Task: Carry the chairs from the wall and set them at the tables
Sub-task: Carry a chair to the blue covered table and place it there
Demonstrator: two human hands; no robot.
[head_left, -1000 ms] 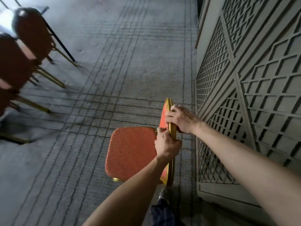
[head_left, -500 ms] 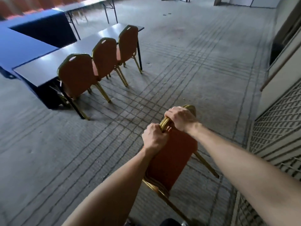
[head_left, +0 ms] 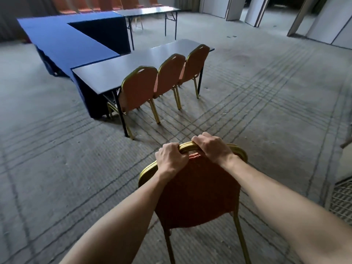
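1. The carried chair (head_left: pixel 198 191) is at 6 o'clock, its red back facing the person. The left hand (head_left: pixel 171 159) and right hand (head_left: pixel 211 147) both curl over its gold top rail, close together.
2. Gripping the rail from behind probably keeps the seat leading, ready to tuck under a surface.
3. I cannot tell whether its feet touch the floor.
4. The dark surface (head_left: pixel 118 71) lies at 11 o'clock, and three chairs (head_left: pixel 169 73) line its near edge, well apart from the carried chair.
5. No container shows.
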